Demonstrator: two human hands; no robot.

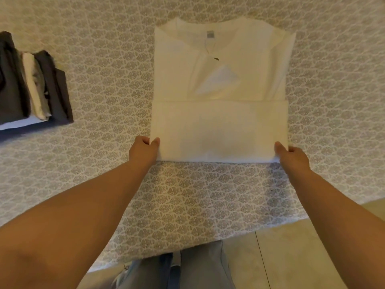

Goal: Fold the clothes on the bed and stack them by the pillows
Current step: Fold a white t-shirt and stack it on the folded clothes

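Spread across most of the frame: a bed (104, 84) covered in a grey-and-white patterned sheet, bearing everything else. At centre and upper right of centre, lying flat on that sheet, a white shirt (220, 84), collar toward the top of the frame with a small grey neck label showing, sides tucked in to a neat rectangle, and the lower part already doubled up into a band across the bottom third. At the far left edge, well apart from the shirt, a stack of folded clothes (35, 84): dark grey pieces outermost, a cream and a pale grey one between them, all resting on something white at the base. No pillows visible. At the lower left corner of the folded band, the left hand (143, 150), pinching the fabric edge with thumb on top and fingers curled beneath. At the lower right corner, the right hand (291, 156), gripping the same way, thumb laid over the cloth and fingers tucked under. Both forearms bare, reaching in from the bottom corners of the frame and converging slightly toward the shirt. At bottom centre, light blue trousers (187, 268) against the bed's near edge, with pale floor tiles (281, 247) to the lower right.
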